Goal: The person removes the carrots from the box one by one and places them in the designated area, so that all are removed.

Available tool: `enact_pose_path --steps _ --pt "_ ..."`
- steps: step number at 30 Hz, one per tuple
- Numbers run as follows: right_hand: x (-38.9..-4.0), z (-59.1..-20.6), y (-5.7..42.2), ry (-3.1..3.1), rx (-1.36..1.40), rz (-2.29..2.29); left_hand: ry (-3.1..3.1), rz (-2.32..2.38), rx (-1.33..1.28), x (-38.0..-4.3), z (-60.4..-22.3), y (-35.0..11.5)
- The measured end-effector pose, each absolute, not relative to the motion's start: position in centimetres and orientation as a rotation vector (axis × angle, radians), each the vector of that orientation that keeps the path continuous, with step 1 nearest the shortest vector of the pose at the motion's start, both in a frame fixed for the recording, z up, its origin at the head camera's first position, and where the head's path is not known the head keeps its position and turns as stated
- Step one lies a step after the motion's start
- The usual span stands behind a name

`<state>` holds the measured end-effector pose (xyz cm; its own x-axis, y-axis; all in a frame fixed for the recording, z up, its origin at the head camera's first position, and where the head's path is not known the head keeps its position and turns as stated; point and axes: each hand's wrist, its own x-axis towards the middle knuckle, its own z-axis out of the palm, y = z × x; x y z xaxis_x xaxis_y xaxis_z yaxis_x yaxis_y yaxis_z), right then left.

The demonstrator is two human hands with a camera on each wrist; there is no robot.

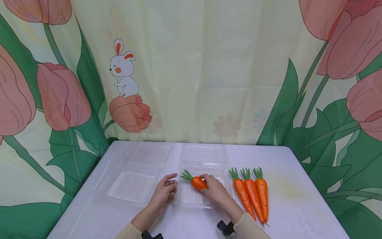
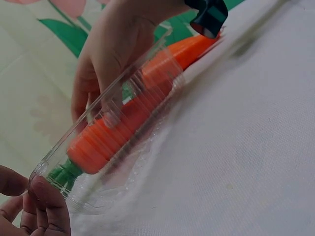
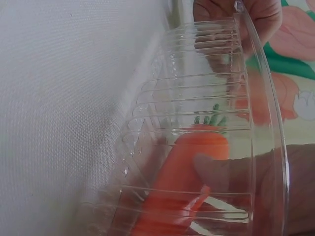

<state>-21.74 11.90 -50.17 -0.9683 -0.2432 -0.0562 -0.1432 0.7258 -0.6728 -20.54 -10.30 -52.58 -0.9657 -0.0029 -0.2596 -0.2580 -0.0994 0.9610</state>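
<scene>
A carrot (image 1: 197, 182) with a green top lies slantwise in the right-hand clear plastic container (image 1: 191, 199). My right hand (image 1: 215, 191) reaches into this container and grips the carrot, thumb on one side, covering its tip end in the head view. Through the clear wall the left wrist view shows the carrot (image 2: 103, 145) low inside, close to the container's floor. At the container's left edge, my left hand (image 1: 163, 194) pinches the rim between thumb and curled fingers; the left wrist view shows its fingertips (image 2: 47, 191) right at the corner.
Three more carrots (image 1: 250, 192) lie side by side right of the container, green tops pointing away. A second clear container (image 1: 132, 186) stands open on the left of the white table (image 1: 298, 205). Both lids (image 1: 203, 154) are folded back toward the printed curtain (image 1: 185, 83).
</scene>
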Motion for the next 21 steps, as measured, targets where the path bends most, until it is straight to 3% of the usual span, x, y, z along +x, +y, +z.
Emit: enact_pose_path --steps 21 --pt "-22.0 -48.8 12.3 2.732 -0.296 -1.198 1.992 2.171 -0.318 -20.7 -52.8 -10.3"
